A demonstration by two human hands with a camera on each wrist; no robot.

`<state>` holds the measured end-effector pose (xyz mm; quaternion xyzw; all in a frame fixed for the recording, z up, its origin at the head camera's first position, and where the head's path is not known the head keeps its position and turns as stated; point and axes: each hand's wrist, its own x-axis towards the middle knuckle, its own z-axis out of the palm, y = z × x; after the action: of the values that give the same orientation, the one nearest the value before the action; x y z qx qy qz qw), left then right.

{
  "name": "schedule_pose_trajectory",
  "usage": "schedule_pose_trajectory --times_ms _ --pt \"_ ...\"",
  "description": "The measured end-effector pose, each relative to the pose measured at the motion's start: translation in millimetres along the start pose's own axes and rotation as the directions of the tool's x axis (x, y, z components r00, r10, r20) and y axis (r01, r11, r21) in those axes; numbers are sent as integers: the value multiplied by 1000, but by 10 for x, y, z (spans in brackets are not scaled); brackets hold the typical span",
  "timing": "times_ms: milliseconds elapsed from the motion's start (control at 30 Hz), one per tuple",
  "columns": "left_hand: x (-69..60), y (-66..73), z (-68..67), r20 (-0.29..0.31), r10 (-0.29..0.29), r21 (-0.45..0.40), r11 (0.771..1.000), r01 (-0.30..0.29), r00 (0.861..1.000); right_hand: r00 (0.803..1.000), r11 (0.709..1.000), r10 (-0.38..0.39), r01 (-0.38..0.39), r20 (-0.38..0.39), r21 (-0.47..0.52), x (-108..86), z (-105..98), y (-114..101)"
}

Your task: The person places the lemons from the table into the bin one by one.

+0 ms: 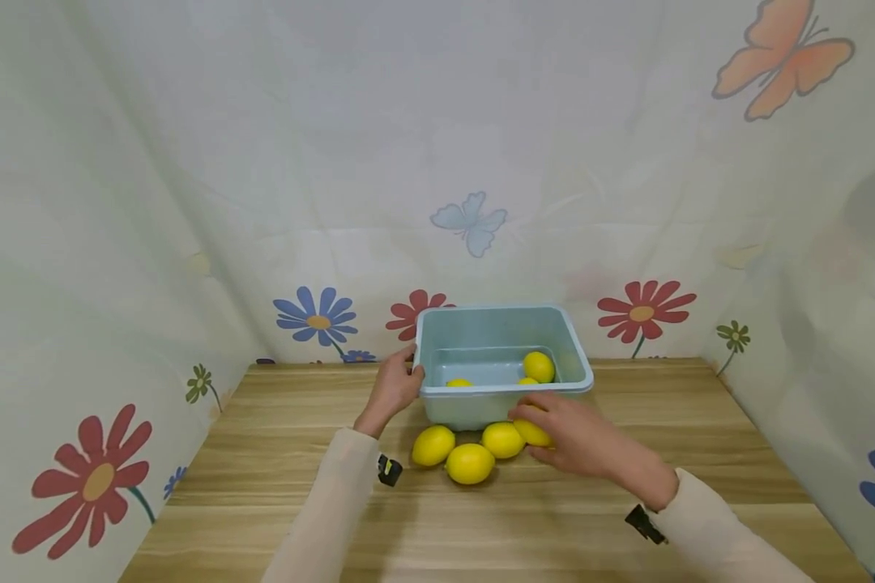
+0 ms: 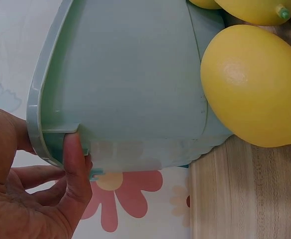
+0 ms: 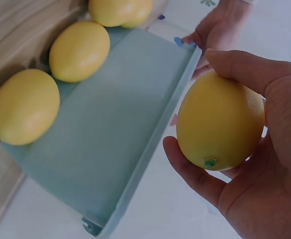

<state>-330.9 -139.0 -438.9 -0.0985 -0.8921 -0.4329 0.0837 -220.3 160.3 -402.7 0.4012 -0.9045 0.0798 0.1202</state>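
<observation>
A pale blue-green plastic bin stands toward the back of the table. My left hand grips its left rim; in the left wrist view the thumb presses under the rim's corner. My right hand is at the bin's front right and holds a lemon between thumb and curled fingers, raised off the table in the right wrist view. Inside the bin one lemon shows whole, and two others peek over the front wall. Several lemons lie before the bin, including a left one and a front one.
The wood-grain table reaches back to a white curtain printed with flowers and butterflies. The curtain also hangs along both sides. A black wrist mount sits at the right sleeve, and another at the left.
</observation>
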Motion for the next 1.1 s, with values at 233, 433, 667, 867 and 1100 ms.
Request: schedule_pose_trajectory --times_ms 233,433,667,867,1100 --pt "-9 13 -31 -5 0 4 1000 0 1000 1000 1000 28 -28 -9 2 32 -150 22" --pt "-18 0 -16 4 -15 4 1000 15 1000 999 999 39 -39 -35 -2 83 -248 32" --pt "10 19 -19 -1 6 11 1000 -6 1000 995 999 42 -43 -96 -3 146 -363 81" --pt "17 39 -36 -10 5 14 1000 -5 1000 990 999 53 -53 -131 8 203 -475 113" --pt "-6 32 -22 -2 -4 10 1000 4 1000 987 998 62 -60 -147 21 260 -574 129"
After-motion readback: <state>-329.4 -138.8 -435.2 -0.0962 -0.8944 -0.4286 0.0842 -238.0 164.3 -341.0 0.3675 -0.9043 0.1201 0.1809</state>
